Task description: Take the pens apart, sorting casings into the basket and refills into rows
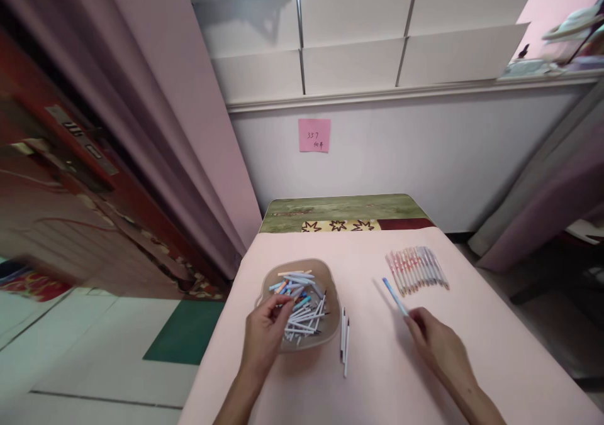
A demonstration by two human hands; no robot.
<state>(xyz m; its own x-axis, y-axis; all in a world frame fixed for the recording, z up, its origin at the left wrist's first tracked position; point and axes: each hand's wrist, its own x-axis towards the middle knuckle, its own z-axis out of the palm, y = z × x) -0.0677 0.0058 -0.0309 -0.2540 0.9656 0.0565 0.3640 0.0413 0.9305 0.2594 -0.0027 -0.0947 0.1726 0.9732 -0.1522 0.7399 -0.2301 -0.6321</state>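
Note:
My right hand (436, 343) pinches one end of a light blue pen (395, 297) with a darker blue tip, held above the table and pointing away to the left. Over the left part of a beige plastic basin (334, 324) is my left hand (267, 327), thumb and fingers closed together; what is between them, if anything, is too small to make out. Inside the basin lie several thin white refills (304, 318) with dark tips and a pile of blue and orange pen parts (297, 280), partly covered by my left hand.
Several white refills (346, 346) lie beside the basin. Toward the right, a neat row of pens (418, 269) with reddish and greyish markings lies on the pink tabletop (368, 387). A white wall (377, 154) with a pink note (314, 136) stands behind the table.

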